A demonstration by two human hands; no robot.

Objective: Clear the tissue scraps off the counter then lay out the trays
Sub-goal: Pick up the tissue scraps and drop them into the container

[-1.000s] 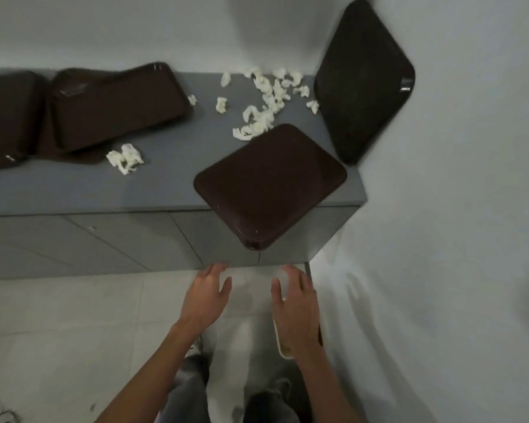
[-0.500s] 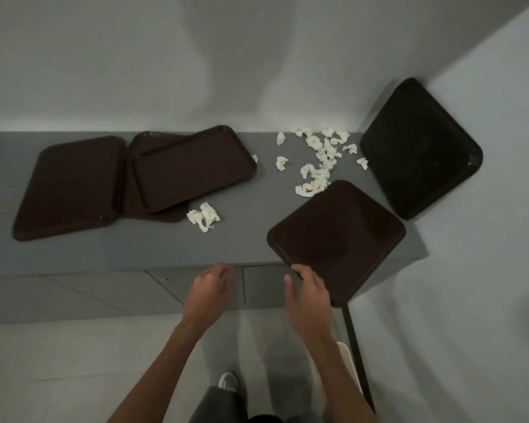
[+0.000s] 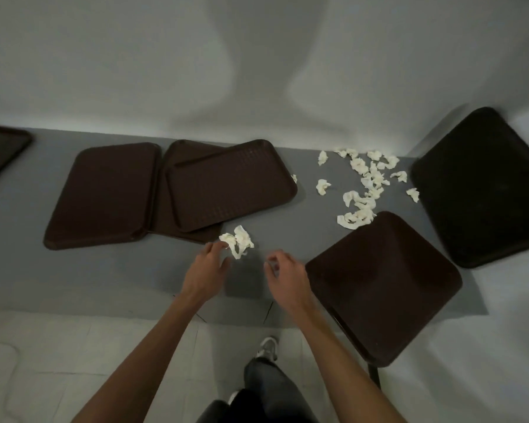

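Grey counter (image 3: pixel 119 276), crumpled white tissue scraps (image 3: pixel 240 239)

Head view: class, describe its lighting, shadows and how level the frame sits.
Head view: dim, flat light; two soft shadows spread up the wall; the counter slants across the frame; the leaning tray goes nearly black, losing detail; the tissue scraps read bright.

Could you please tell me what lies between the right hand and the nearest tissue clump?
In the head view, only bare grey counter separates the right hand from the tissue clump.
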